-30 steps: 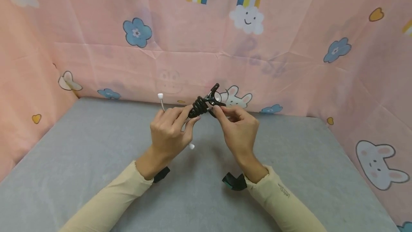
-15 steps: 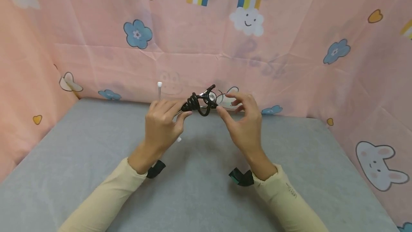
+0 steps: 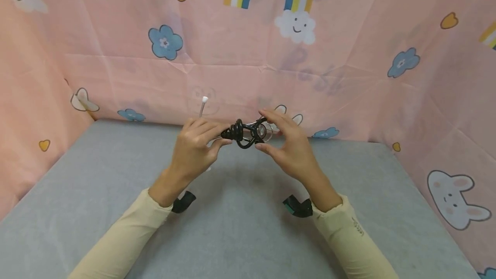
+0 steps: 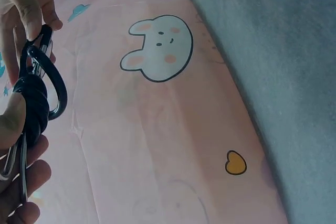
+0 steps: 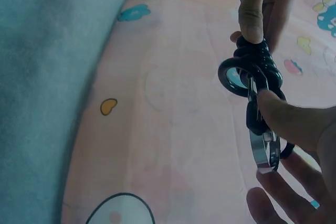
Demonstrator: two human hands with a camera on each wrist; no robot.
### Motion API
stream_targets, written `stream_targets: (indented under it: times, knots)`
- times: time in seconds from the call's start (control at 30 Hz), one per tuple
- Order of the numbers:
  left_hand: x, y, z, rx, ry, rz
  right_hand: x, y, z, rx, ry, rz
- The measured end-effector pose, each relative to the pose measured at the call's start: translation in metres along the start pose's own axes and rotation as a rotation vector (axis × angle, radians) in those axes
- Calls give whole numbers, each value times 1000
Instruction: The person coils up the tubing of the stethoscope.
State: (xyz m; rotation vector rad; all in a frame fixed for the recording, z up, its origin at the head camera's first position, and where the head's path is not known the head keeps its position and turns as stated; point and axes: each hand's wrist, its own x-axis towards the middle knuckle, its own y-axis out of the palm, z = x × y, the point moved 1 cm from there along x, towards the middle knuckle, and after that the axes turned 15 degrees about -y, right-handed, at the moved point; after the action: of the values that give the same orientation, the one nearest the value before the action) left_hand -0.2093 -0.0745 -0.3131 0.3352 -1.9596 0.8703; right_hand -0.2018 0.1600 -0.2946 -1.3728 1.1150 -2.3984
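A stethoscope [image 3: 232,132] is held in the air between both hands, its black tubing wound into a tight coil. My left hand [image 3: 193,145] grips the metal ear tubes beside the coil, thumb below and fingers above. One white ear tip [image 3: 205,99] sticks up behind that hand; the other is mostly hidden. My right hand [image 3: 288,145] holds the chest-piece end between thumb and fingertips. In the right wrist view the thumb lies against the silver chest piece [image 5: 260,153], with fingers beyond it. A loop of tubing [image 4: 60,90] stands out from the coil in the left wrist view.
A grey cloth-covered table [image 3: 240,236] lies under the hands. Pink curtain [image 3: 217,38] printed with rabbits, flowers and a rainbow closes off the back and sides. Black pieces [image 3: 298,206] show at both cuffs.
The right hand has let go of its first pinch, spread its fingers, and now spans the chest-piece end. The left hand has shifted slightly left, turning the stethoscope more level.
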Motion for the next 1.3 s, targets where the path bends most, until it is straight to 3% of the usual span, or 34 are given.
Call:
stream_targets:
  times: [0.2,0.33,0.6,0.73,0.93,1.07,1.3]
  knots:
    - [1,1,6,-32,9,65,-4,2,-4,-13,-13,29]
    - [2,-1,11,-53,-8,153,-5,4,-4,-23,-8,27]
    - [2,-1,22,-73,-54,302,-8,8,-11,-36,70,86]
    - [0,2,29,-34,-109,388,-7,15,-19,-14,153,179]
    - [-8,11,40,122,-199,643,-10,35,-37,-56,284,406]
    - [-16,16,46,165,-189,749,-17,51,-47,-44,283,500]
    - [-24,23,50,191,-208,871,-24,60,-49,-38,278,558]
